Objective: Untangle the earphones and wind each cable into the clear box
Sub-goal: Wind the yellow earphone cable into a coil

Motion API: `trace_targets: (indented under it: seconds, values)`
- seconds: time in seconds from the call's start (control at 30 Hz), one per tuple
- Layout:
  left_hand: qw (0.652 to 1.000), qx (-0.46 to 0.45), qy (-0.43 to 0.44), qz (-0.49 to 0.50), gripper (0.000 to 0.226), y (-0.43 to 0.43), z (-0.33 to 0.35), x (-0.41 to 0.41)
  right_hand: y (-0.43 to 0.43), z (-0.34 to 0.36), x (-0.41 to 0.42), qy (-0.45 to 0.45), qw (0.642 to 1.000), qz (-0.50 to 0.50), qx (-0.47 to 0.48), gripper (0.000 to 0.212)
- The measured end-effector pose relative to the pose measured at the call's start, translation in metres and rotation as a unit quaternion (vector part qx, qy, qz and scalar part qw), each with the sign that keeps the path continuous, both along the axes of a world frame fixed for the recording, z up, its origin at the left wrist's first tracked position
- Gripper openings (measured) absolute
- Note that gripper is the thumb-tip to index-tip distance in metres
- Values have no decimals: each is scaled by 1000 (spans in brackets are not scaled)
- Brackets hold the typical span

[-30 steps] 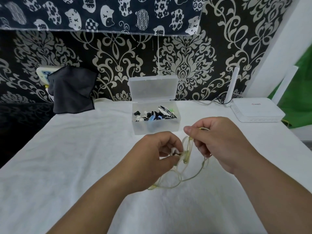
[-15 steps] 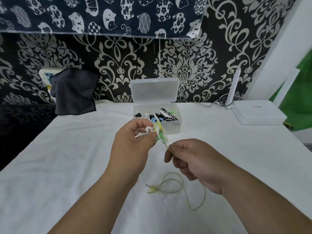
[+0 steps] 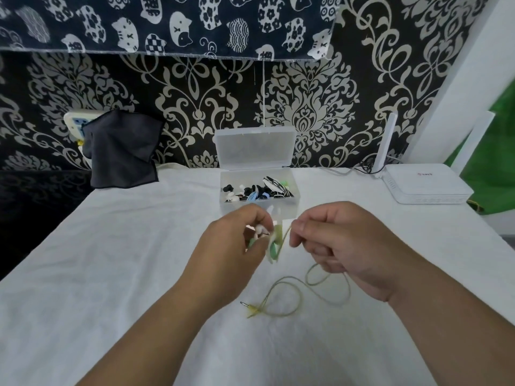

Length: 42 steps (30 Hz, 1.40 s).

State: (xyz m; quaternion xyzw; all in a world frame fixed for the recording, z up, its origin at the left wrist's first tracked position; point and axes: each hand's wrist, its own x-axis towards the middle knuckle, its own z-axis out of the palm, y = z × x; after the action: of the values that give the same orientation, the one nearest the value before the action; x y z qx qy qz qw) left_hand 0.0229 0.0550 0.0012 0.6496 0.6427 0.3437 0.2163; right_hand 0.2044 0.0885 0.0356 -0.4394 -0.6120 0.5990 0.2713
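Observation:
My left hand (image 3: pixel 237 246) pinches the white earbuds and a small wound bundle of a pale green earphone cable (image 3: pixel 281 291) above the white cloth. My right hand (image 3: pixel 342 243) pinches the same cable just right of the bundle. The loose rest of the cable loops down onto the cloth and ends in a yellow-green jack plug (image 3: pixel 252 307). Behind my hands stands the clear box (image 3: pixel 296 201) with its lid up; several wound earphones in black, white, blue and green lie inside.
A white cloth covers the table (image 3: pixel 111 274). A dark grey cloth (image 3: pixel 122 151) hangs over a wall socket at the back left. A white router (image 3: pixel 426 188) with upright antennas sits at the back right. Patterned wallpaper closes the far edge.
My right hand has risen from low on the cable to beside the bundle. My left hand has dropped slightly with the earbuds. The free cable on the cloth has shortened and shifted.

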Motion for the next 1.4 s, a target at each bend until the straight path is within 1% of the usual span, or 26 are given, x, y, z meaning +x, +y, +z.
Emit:
trace_targets:
  seconds: [0.03,0.1,0.17,0.23,0.3,0.37,0.47,0.57,0.63,0.73,0.8,0.93,1.07,1.17,1.23,1.4]
  values:
    - [1000,-7,9,-20,20,-1,1,2,2,0,2,-10,999,-10,30,32]
    - [998,-19,25,-60,20,-4,3,6,6,-1,6,-61,992,-34,109,29]
    - [995,-39,-4,-91,22,-7,4,9,10,-2,11,-114,974,-63,185,25]
    - [991,-60,-38,-114,25,-8,5,10,14,-4,14,-128,961,-95,225,21]
    - [985,-73,-83,-134,27,-8,6,11,17,-7,15,-120,959,-119,229,18]
    - [975,-74,-155,-143,25,-7,6,12,18,-10,16,-121,959,-135,217,19]
    - [958,-50,-252,-128,18,-5,9,12,19,-15,16,-133,967,-140,169,25]
    - [941,-24,-324,-94,19,-3,10,11,16,-19,11,-168,975,-88,118,32]
    - [939,0,-337,-68,16,-3,9,11,11,-20,6,-181,979,-27,94,35]
    - [951,28,-308,-2,14,-1,5,11,3,-21,-3,-184,979,55,65,33]
    - [960,32,-275,37,16,0,4,10,-1,-21,-7,-183,978,78,58,30]
    - [971,37,-232,50,19,1,1,7,-2,-19,-7,-194,977,62,68,28]
    - [977,51,-194,67,24,1,-1,9,-3,-16,-6,-172,982,63,42,30]
    - [987,69,-118,89,23,0,-1,10,-2,-13,-6,-157,985,60,33,32]
    - [989,78,-85,87,22,0,-1,10,-1,-12,-5,-153,987,45,33,32]
    - [994,85,-35,66,20,0,-2,8,1,-7,1,-153,987,2,41,30]
